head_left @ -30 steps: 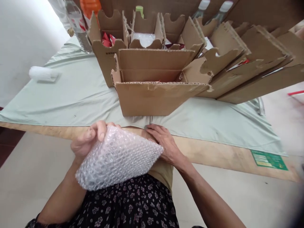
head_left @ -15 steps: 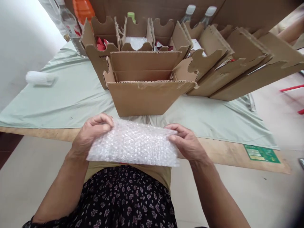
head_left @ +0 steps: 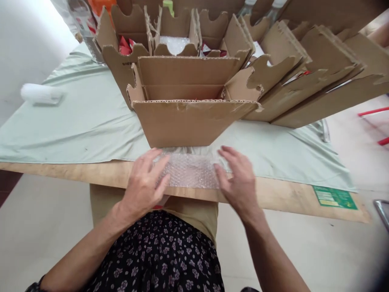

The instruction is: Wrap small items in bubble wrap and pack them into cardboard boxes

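Note:
A clear sheet of bubble wrap lies flat along the table's front edge. At its left end is my left hand, fingers spread and reaching over that end. My right hand is at the other end, its thumb and fingers apart, close to the sheet's right edge. Whether the fingertips touch the plastic I cannot tell. Just behind the sheet stands an open cardboard box, its inside mostly hidden by its front wall.
Several tall cardboard boxes stand in a row behind, some holding red or white items. A small white roll rests on the pale green cloth at left. Bottles stand at the back. A green label marks the wooden edge.
The bubble wrap went from being held up between both hands to lying on the table edge. Both hands have let go; the left moved right. The view shifted slightly.

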A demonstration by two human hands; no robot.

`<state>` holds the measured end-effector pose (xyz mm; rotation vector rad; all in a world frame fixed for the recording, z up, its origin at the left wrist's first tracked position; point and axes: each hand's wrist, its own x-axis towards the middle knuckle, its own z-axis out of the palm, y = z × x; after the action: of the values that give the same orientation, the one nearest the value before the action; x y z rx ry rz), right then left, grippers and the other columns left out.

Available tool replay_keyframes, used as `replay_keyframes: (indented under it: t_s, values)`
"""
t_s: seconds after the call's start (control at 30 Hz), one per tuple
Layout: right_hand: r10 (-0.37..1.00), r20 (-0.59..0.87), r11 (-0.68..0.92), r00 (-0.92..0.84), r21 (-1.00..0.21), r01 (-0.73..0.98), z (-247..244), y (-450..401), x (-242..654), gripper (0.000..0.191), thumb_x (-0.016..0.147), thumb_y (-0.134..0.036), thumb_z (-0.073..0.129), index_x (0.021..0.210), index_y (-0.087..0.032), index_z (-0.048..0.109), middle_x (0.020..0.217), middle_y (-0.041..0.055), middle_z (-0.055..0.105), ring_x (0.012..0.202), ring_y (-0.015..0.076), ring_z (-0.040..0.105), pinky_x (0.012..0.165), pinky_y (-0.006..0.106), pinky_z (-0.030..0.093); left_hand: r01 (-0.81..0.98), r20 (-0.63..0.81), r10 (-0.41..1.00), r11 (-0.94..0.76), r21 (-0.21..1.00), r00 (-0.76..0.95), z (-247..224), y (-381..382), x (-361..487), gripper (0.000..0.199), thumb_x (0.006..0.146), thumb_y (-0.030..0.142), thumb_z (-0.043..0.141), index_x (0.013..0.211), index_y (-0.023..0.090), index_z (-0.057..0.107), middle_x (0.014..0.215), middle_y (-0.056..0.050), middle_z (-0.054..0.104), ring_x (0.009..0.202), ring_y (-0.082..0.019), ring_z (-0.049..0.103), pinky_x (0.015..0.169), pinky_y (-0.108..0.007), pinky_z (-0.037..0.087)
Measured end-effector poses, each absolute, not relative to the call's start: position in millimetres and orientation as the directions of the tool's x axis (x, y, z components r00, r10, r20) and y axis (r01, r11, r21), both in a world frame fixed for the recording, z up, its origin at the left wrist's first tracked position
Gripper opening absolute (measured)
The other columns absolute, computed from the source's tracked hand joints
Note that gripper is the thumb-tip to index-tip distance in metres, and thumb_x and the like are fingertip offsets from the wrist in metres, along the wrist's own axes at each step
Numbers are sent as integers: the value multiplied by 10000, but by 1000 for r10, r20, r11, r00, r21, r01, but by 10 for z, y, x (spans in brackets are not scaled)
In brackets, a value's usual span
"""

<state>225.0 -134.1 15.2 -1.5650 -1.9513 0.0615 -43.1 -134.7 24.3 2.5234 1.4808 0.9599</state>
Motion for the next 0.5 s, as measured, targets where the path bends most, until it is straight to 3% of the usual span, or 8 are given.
replay_keyframes:
  t_s: [0.1, 0.17, 0.3, 0.4, 0.5]
  values:
    - [875, 276, 474, -398, -328, 817, 44, -1353, 1909, 439, 1032, -298, 476, 1434, -170, 600, 1563, 155, 561, 1447, 326, 522, 1137, 526, 467, 722, 358, 758, -641, 260, 545, 130, -1298, -253, 491, 1031, 336, 545, 1472, 119, 560, 1580, -217, 527, 1512, -386, 440, 1223, -600, 388]
    - [873, 180, 488, -453, -293, 822, -65, -1357, 1833, 490, 1043, -359, 478, 1483, -161, 569, 1596, 153, 527, 1487, 335, 481, 1175, 535, 432, 741, 240, 775, -631, 230, 585, 7, -1236, -254, 544, 1036, 390, 540, 1507, 117, 539, 1601, -218, 512, 1517, -409, 436, 1229, -644, 357]
    - [914, 179, 402, -365, -270, 875, -188, -1450, 2084, 520, 1063, -439, 455, 1523, -212, 537, 1604, 117, 527, 1503, 316, 468, 1231, 535, 361, 809, 172, 837, -546, 217, 519, -159, -1229, -502, 543, 1029, 404, 534, 1521, 175, 552, 1653, -178, 458, 1547, -412, 393, 1249, -654, 315]
    - [934, 238, 335, -267, -325, 884, -171, -1513, 2333, 445, 1077, -407, 405, 1422, -224, 618, 1513, 109, 619, 1448, 305, 529, 1170, 522, 418, 830, 215, 872, -486, 274, 440, -170, -1298, -684, 481, 1034, 389, 503, 1474, 220, 596, 1626, -146, 504, 1533, -377, 421, 1258, -630, 317]
    - [940, 321, 241, -116, -383, 892, -147, -1436, 2439, 414, 1055, -393, 424, 1352, -212, 648, 1448, 130, 660, 1397, 317, 567, 1122, 531, 452, 828, 284, 898, -426, 363, 338, -149, -1313, -733, 446, 1039, 363, 471, 1424, 193, 620, 1574, -169, 543, 1464, -357, 498, 1217, -591, 398]
